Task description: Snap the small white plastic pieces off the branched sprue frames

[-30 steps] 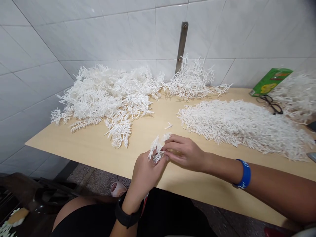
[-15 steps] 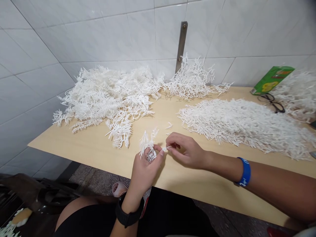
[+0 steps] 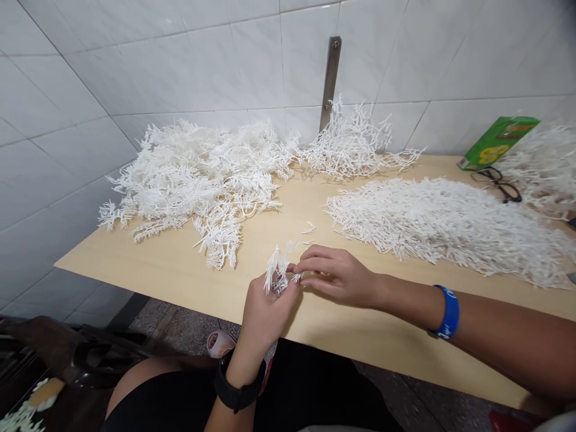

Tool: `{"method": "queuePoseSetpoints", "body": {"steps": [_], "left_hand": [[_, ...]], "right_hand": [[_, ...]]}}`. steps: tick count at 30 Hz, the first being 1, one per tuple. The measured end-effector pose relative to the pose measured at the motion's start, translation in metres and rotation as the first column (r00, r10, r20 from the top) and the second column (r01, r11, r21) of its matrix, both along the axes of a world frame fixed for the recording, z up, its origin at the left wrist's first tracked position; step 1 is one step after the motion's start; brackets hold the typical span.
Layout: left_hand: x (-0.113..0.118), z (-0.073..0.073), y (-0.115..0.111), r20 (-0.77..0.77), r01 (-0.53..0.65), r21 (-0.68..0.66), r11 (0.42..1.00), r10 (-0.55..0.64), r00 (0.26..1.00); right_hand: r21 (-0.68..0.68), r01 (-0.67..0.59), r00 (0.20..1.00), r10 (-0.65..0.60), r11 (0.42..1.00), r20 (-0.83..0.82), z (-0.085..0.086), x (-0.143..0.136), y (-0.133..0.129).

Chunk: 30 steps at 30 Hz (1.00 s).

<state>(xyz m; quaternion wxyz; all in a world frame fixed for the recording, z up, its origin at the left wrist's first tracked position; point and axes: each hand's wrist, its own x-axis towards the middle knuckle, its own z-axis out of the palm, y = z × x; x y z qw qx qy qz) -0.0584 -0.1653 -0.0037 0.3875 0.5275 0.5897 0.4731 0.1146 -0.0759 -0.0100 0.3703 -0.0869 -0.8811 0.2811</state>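
Head view: one green carton (image 3: pixel 499 144), back right; contents hidden, print too small to read. One blue wristband (image 3: pixel 450 313), lettering illegible. Four white heaps (image 3: pixel 202 165) on tabletop (image 3: pixel 180 273). Left hand (image 3: pixel 265 312): fingers curled around white sprigs (image 3: pixel 274 273) near front edge. Right hand (image 3: pixel 344 276): fingertips beside sprigs; cannot tell whether pinching.

Wall tiles (image 3: pixel 252 63), 12 o'clock: ceramic-looking, smooth, glossy. Bracket (image 3: pixel 331 75), 1 o'clock: metal, dull sheen. Sprig pile (image 3: pixel 193 171), 10 o'clock: plastic-looking, spiky, rough overall. Flatter heap (image 3: pixel 445 228), 3 o'clock: similar plastic look, bristly. Held sprigs (image 3: pixel 278 276), 6 o'clock: same apparent plastic. Tabletop (image 3: pixel 198 285), 8 o'clock: wood-toned, smooth, low sheen. Wristband (image 3: pixel 447 313), 4 o'clock: rubbery, smooth. Watch strap (image 3: pixel 231 393), 7 o'clock: matt.
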Motion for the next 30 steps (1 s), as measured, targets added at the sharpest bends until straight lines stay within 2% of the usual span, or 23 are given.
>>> {"method": "queuePoseSetpoints", "body": {"steps": [5,9,15,21,24,28,30], "left_hand": [[0.002,0.001,-0.001,-0.007,-0.006,0.013,1.0,0.006,1.0],[0.003,0.004,0.0,0.022,0.01,0.031,0.999,-0.011,1.0],[0.003,0.006,0.0,0.026,0.033,0.019,0.999,-0.033,0.999],[0.005,0.01,0.0,0.145,-0.036,0.01,0.999,0.034,0.989],[0.008,0.014,0.001,0.164,-0.097,-0.019,0.995,0.099,0.981],[0.008,0.015,0.004,0.121,-0.067,-0.025,0.997,0.069,0.99],[0.007,0.015,0.006,0.071,-0.147,-0.041,0.988,0.15,0.986]], "right_hand": [[0.017,0.048,0.999,-0.048,0.999,0.013,-0.002,0.0,0.0],[0.026,0.054,0.997,-0.052,0.998,-0.059,-0.001,-0.001,0.0],[-0.073,0.036,0.991,-0.045,0.997,-0.125,0.001,-0.003,-0.002],[-0.209,0.016,0.992,-0.041,0.978,-0.118,0.008,-0.001,-0.003],[-0.19,-0.024,0.991,-0.001,0.981,-0.13,0.009,-0.002,-0.003],[-0.094,0.004,0.989,-0.018,0.996,-0.15,0.008,-0.003,-0.007],[-0.021,0.031,0.987,-0.034,0.999,-0.157,0.011,-0.002,-0.014]]}}
